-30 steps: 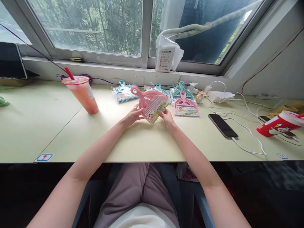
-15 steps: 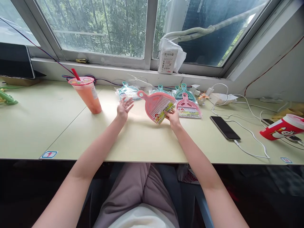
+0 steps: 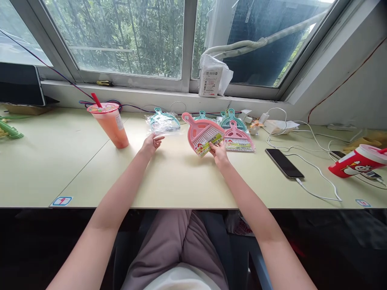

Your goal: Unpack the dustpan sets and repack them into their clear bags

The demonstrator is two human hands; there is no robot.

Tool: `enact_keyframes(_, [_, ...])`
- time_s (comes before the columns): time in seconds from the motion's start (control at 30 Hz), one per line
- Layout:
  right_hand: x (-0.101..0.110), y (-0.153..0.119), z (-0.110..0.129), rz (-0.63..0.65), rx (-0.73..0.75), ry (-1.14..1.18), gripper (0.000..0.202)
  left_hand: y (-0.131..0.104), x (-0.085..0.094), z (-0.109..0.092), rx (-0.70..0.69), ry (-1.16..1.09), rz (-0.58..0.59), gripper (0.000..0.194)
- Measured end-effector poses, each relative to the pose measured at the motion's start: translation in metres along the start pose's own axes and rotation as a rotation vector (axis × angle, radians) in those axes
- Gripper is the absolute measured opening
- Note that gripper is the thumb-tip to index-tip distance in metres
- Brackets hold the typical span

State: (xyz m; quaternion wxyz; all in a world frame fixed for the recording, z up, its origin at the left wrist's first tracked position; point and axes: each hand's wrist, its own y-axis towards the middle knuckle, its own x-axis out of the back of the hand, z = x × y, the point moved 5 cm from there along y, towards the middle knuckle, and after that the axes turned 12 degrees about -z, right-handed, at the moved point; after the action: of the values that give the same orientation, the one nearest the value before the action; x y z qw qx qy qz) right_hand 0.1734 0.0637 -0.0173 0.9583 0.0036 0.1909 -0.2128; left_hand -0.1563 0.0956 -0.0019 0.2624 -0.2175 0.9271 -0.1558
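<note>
Half spreading left grip (image 3: 151, 143) beside crinkly-wrapped teal dustpan (image 3: 165, 121); pinching white-bristled pink dustpan (image 3: 202, 136) in right grip (image 3: 220, 153), overlapping second teal dustpan (image 3: 202, 115).

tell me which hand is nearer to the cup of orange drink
Left. The left hand is to the right of the cup of orange drink, apart from it; the right hand is farther off to the right, holding a pink dustpan and brush.

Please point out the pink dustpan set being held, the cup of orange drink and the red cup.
Pink dustpan set (image 3: 206, 135): head view, on the white bristles.
Cup of orange drink (image 3: 110, 128): head view, mid-side.
Red cup (image 3: 356, 162): head view, printed side.
</note>
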Motion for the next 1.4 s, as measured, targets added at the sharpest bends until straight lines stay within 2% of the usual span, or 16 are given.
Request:
enact_keyframes(0.17, [-0.006, -0.006, 0.000, 0.032, 0.002, -0.030, 0.031, -0.002, 0.009, -0.019, -0.171, -0.271, -0.033, 0.051])
enact_keyframes(0.27, [-0.010, -0.011, -0.001, 0.037, -0.011, -0.019, 0.030, -0.006, 0.003, -0.014, -0.189, -0.206, 0.032, 0.061])
enact_keyframes(0.33, [-0.013, -0.014, -0.001, 0.041, -0.018, -0.010, 0.029, -0.012, -0.008, 0.001, -0.102, 0.007, 0.135, 0.067])
enact_keyframes(0.43, [-0.015, -0.017, -0.001, 0.050, -0.031, -0.005, 0.028, -0.035, -0.031, 0.037, 0.060, 0.373, 0.440, 0.074])
enact_keyframes(0.47, [-0.016, -0.017, 0.000, 0.061, -0.036, -0.006, 0.027, -0.045, -0.039, 0.047, 0.064, 0.429, 0.545, 0.073])
enact_keyframes(0.53, [-0.019, -0.017, 0.000, 0.113, -0.053, -0.022, 0.027, -0.062, -0.052, 0.057, -0.046, 0.425, 0.654, 0.060])
enact_keyframes(0.6, [-0.022, -0.016, 0.000, 0.193, -0.070, -0.077, 0.025, -0.071, -0.058, 0.061, -0.172, 0.376, 0.604, 0.050])
enact_keyframes(0.67, [-0.023, -0.014, -0.001, 0.254, -0.057, -0.187, 0.026, -0.071, -0.058, 0.059, -0.265, 0.338, 0.480, 0.042])
enact_keyframes(0.73, [-0.021, -0.012, -0.001, 0.259, 0.035, -0.368, 0.037, -0.068, -0.055, 0.049, -0.388, 0.292, 0.350, 0.032])
enact_keyframes(0.83, [-0.017, -0.014, 0.006, 0.199, 0.350, -0.717, 0.071, -0.066, -0.045, 0.027, -0.661, 0.227, 0.195, 0.030])
enact_keyframes(0.9, [-0.018, -0.021, 0.014, 0.140, 0.606, -0.942, 0.079, -0.068, -0.038, 0.017, -0.804, 0.251, 0.114, 0.036])
enact_keyframes(1.03, [-0.022, -0.038, 0.031, 0.004, 0.938, -1.226, 0.059, -0.077, -0.031, 0.011, -0.956, 0.368, -0.023, 0.040])
enact_keyframes(1.1, [-0.028, -0.046, 0.038, 0.043, 1.025, -1.197, 0.044, -0.088, -0.032, 0.011, -1.051, 0.426, -0.053, 0.039])
enact_keyframes(1.2, [-0.040, -0.063, 0.040, 0.220, 1.119, -1.004, 0.038, -0.111, -0.041, 0.015, -1.250, 0.571, 0.014, 0.035])
enact_keyframes(1.27, [-0.046, -0.072, 0.036, 0.296, 1.115, -0.883, 0.040, -0.126, -0.050, 0.024, -1.366, 0.695, 0.160, 0.032])
enact_keyframes(1.4, [-0.050, -0.075, 0.028, 0.282, 0.982, -0.731, 0.033, -0.142, -0.060, 0.039, -1.427, 0.839, 0.409, 0.031])
